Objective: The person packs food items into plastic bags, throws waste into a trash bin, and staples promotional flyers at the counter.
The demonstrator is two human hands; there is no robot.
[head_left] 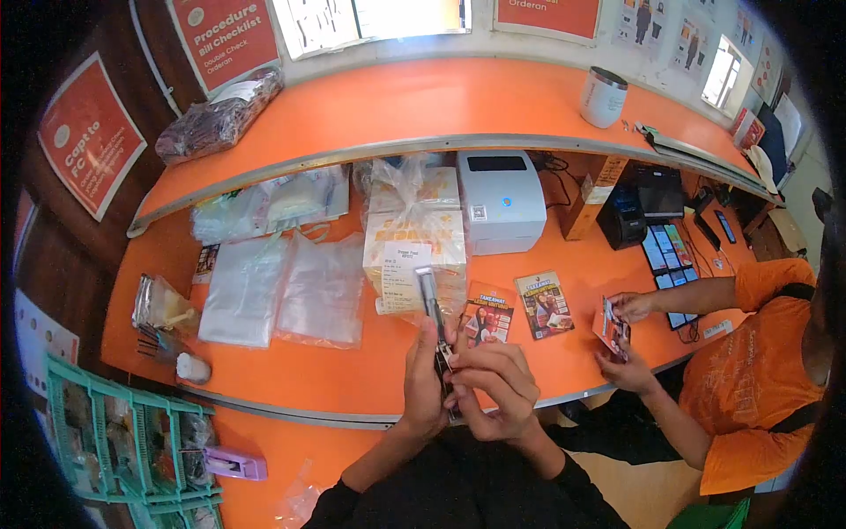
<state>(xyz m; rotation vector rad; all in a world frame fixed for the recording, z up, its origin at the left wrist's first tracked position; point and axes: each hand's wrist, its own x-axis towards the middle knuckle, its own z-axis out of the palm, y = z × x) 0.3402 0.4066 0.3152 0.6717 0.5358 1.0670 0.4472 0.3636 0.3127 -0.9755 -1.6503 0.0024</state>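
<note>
Black cloth of the wearer's clothing (458, 485) at bottom centre, cut off by the frame. Left hand (425, 388) closed around a slim silver-and-black metal stapler (430, 295), held up over the front edge of a glossy orange counter (339, 379). Right hand (498, 388) curled, fingertips pinched against the stapler's side; near end mostly covered, pinched part hard to make out. Far end overlaps a white printed paper slip (401, 269) on yellow-and-white boxes (419, 227) in clear plastic; touching or apart, cannot tell. Slip's small print unreadable. Boxes and a white boxy printer (502, 207) stand toward the counter's back edge, itself hidden by an overhanging orange shelf (397, 97). Toward counter's right end, an orange-shirted co-worker (749, 379) grips a colourful printed leaflet (611, 331); content illegible, face not shown clearly.
</note>
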